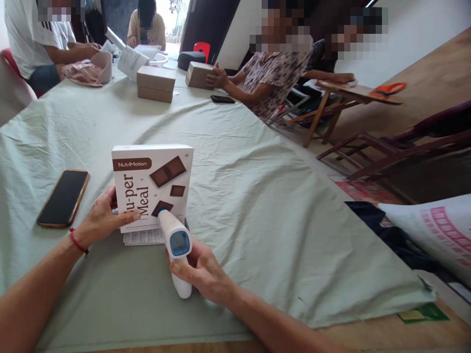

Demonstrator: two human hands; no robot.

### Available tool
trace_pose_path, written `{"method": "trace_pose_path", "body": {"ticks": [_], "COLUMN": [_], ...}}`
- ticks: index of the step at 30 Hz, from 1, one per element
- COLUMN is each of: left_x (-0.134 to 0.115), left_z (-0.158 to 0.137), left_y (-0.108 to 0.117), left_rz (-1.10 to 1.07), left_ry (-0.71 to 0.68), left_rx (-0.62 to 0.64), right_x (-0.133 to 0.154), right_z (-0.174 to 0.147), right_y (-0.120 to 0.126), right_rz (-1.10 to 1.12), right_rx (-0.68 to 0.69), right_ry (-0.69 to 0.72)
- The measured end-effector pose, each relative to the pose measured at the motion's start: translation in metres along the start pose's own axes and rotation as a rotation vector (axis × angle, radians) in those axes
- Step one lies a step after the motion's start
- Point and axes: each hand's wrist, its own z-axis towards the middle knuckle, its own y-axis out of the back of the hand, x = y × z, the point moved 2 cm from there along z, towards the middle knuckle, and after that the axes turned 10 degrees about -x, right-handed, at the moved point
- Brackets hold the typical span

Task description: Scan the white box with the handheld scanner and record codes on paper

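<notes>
A white box (172, 196) with brown chocolate pictures and "NutriMotion" on its front stands upright on the table. My left hand (105, 215), a red string at its wrist, grips the box by its lower left edge, with the thumb across the front. In my right hand (202, 267) is a white infrared thermometer (172, 233) with a blue-framed screen facing me. Its front end points at the lower front of the box; whether it touches I cannot tell. A printed sheet or booklet (142, 238) lies under the box.
A smartphone (63, 198) lies left of my left hand. Farther off are a cardboard box (156, 84), a dark phone (222, 99) and a pink cloth (83, 73). Several people sit around; one holds a small carton (196, 74). Wooden chairs (368, 147) stand right of the green tablecloth (257, 220).
</notes>
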Motion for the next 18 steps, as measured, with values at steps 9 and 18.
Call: {"method": "trace_pose_path", "body": {"ticks": [9, 18], "left_x": [-0.002, -0.001], "left_z": [-0.002, -0.002], "left_y": [0.0, 0.002], "left_rz": [0.018, 0.044], "left_ry": [0.0, 0.038], "left_rx": [0.011, -0.022], "right_x": [0.012, 0.022], "right_z": [-0.006, -0.009], "right_y": [0.012, 0.027], "right_rz": [0.038, 0.034], "right_rx": [0.008, -0.198], "right_ry": [0.001, -0.12]}}
